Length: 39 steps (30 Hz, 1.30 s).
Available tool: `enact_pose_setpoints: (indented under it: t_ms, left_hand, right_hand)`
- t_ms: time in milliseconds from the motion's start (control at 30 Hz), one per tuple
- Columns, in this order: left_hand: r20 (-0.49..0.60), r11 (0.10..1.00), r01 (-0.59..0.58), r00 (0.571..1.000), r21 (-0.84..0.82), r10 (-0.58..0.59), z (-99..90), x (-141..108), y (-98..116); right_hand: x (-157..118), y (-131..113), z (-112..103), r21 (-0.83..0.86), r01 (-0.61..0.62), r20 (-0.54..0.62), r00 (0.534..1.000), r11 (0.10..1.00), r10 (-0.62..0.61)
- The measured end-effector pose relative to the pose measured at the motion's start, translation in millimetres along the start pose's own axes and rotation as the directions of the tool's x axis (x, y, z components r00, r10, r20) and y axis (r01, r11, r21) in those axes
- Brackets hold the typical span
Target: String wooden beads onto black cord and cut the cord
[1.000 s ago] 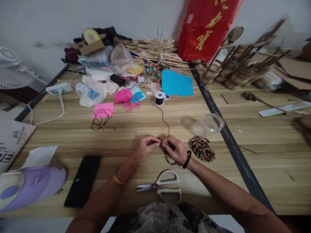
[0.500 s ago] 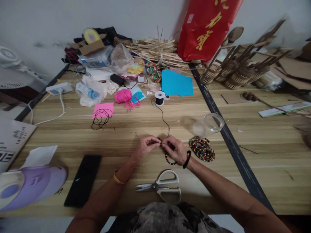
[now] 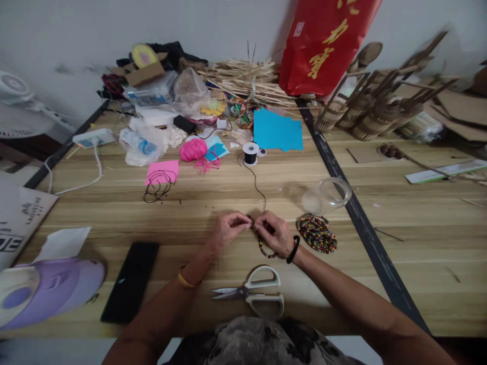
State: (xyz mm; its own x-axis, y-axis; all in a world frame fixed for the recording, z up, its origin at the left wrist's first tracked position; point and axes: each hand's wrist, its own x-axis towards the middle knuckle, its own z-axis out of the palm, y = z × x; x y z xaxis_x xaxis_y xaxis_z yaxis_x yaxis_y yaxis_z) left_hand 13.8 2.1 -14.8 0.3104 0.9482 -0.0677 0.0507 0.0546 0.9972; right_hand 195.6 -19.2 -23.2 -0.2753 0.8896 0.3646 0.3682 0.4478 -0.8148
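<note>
My left hand (image 3: 230, 228) and my right hand (image 3: 274, 233) meet over the middle of the table, fingertips pinched close together on a beaded string. Part of that beaded string (image 3: 267, 252) curves out beneath my right palm, showing small coloured beads; the piece between the fingertips is mostly hidden. A thin black cord runs from the black spool (image 3: 250, 154) down to my right hand. To the right of that hand lies a coiled pile of multicoloured beads (image 3: 316, 233). White-handled scissors (image 3: 251, 292) rest in front of me, blades pointing left.
A clear jar (image 3: 334, 194) lies behind the bead pile. At left are a black phone (image 3: 130, 283) and a purple appliance (image 3: 64, 289). Pink yarn (image 3: 193, 150), a pink paper (image 3: 163, 171) under black cord, blue sheets (image 3: 277, 130) and woven baskets (image 3: 375, 114) stand farther back.
</note>
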Motion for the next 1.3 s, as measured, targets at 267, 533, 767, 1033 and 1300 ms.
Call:
enact_pose_setpoints:
  t_ms: [267,533,767,1033,1300]
  left_hand:
    - [0.009,1.0,-0.021,1.0,-0.002,0.021,-0.2,0.2,-1.7]
    - [0.023,1.0,-0.024,0.999,-0.003,0.024,0.1,0.1,-0.5]
    - [0.023,1.0,-0.019,1.0,0.004,0.019,0.2,-0.1,-1.6]
    - [-0.001,1.0,-0.003,1.0,-0.009,0.003,0.2,0.5,-1.6]
    - [0.006,1.0,-0.009,1.0,-0.006,0.009,0.2,0.9,-3.1]
  right_hand:
    - [-0.1,-1.7,-0.2,0.003,-0.01,0.009,1.0,1.0,0.01]
    - [0.0,-0.6,0.3,0.006,-0.008,0.014,1.0,1.0,0.008]
    - [-0.1,-0.7,-0.1,-0.004,-0.003,0.015,1.0,1.0,0.003]
    - [-0.7,-0.1,0.3,-0.004,-0.016,0.0,1.0,1.0,0.016]
    - [0.1,-0.5,0.1,-0.008,0.003,0.007,1.0,1.0,-0.003]
